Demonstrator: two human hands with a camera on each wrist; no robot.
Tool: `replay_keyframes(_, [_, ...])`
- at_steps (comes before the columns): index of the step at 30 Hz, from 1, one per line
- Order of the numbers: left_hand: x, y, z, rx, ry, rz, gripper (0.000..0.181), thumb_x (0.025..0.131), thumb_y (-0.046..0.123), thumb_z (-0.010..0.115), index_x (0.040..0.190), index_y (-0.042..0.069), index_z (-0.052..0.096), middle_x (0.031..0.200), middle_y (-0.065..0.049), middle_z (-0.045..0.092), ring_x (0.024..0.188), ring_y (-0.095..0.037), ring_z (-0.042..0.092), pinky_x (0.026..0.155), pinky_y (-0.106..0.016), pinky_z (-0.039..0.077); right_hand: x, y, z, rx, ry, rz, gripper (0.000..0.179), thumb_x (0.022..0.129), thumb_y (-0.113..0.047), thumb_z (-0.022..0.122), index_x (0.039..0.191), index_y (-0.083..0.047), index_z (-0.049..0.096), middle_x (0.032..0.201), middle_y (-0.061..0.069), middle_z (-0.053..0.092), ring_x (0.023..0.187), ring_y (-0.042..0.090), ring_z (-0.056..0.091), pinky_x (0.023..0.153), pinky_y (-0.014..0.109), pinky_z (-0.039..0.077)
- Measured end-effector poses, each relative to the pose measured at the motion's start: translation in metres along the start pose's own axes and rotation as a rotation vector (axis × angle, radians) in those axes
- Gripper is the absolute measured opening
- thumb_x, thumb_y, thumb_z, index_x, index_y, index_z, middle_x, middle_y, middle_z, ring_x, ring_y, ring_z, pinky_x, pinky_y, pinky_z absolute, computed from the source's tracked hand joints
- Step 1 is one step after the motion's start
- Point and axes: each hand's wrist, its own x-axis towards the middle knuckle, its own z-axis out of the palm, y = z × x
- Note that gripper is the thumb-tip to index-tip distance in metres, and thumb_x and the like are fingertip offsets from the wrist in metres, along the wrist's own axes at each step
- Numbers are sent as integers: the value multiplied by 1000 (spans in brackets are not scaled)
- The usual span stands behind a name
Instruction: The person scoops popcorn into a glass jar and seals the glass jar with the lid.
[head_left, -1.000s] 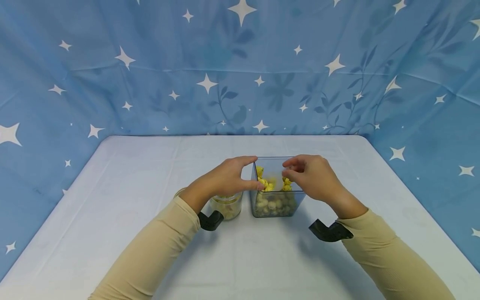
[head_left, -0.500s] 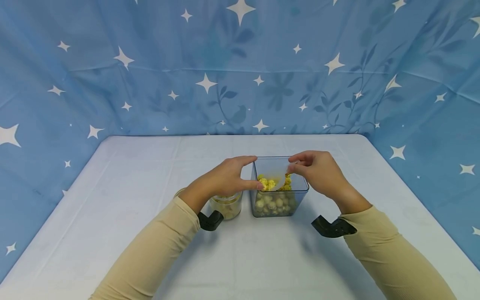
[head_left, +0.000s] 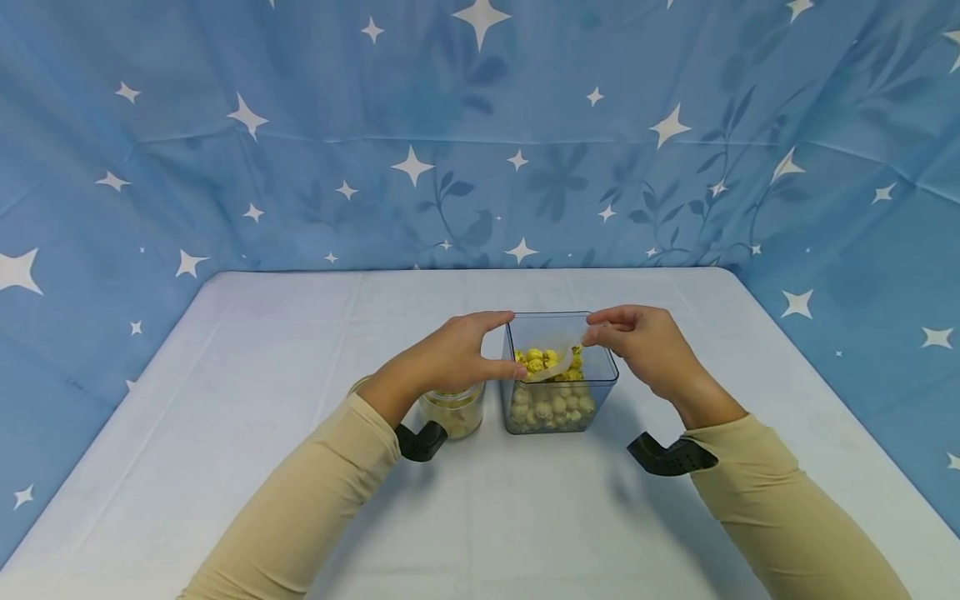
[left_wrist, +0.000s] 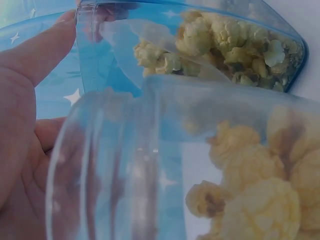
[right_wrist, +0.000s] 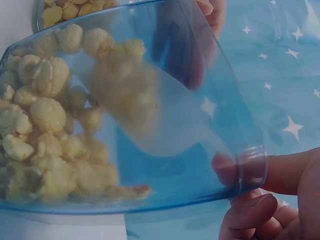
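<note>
A clear, bluish rectangular container [head_left: 551, 407] stands on the table, partly filled with yellow popcorn [head_left: 536, 361]. My left hand [head_left: 461, 354] spans its left side and grips it, thumb at the front rim and index finger at the far left corner. Between thumb and fingers, my right hand [head_left: 637, 343] pinches the handle of a translucent white scoop [right_wrist: 172, 120] at the container's right side. The scoop's bowl slants down inside the container, among the popcorn. How much popcorn lies in the bowl is unclear through the wall.
A round clear jar [head_left: 453, 412] holding popcorn stands just left of the container, partly hidden under my left hand and wrist. White cloth covers the table [head_left: 480, 517]. A blue curtain [head_left: 337, 125] with white stars hangs behind it.
My right hand has shifted right, drawing the scoop's handle toward the container's right rim. More of the scoop and popcorn now shows. My left hand and the container have stayed in place.
</note>
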Motion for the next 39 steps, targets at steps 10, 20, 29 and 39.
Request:
replay_keyframes(10, [0,0,0,-5,-8,0,87,91,50,71,159,15,30,161,-4,31,147,-24,29,115,-45,31,4,11,-5,131,49,2,40,101,-17,58,130,10,58,85,-4,66,69,11,44,60,26,37])
replay_keyframes(20, [0,0,-1,3,-9,-3,86,91,50,71,159,16,30,161,-3,31,147,-24,29,116,-45,31,5,22,-11,297,59,28,50,105,-21,55,140,13,45,91,-10,66,73,13,38,62,26,35])
replay_keyframes(29, [0,0,0,1,-10,-7,87,91,51,71,159,16,29,161,-2,30,147,-23,28,116,-45,30,4,29,-13,421,64,53,42,104,-19,58,134,8,48,88,-9,65,68,11,37,59,24,32])
replay_keyframes(39, [0,0,-1,8,-9,0,87,91,51,71,159,14,30,161,-3,31,147,-23,29,116,-45,30,0,35,-20,542,53,44,14,102,-16,61,115,-9,61,89,-6,68,66,11,37,57,24,31])
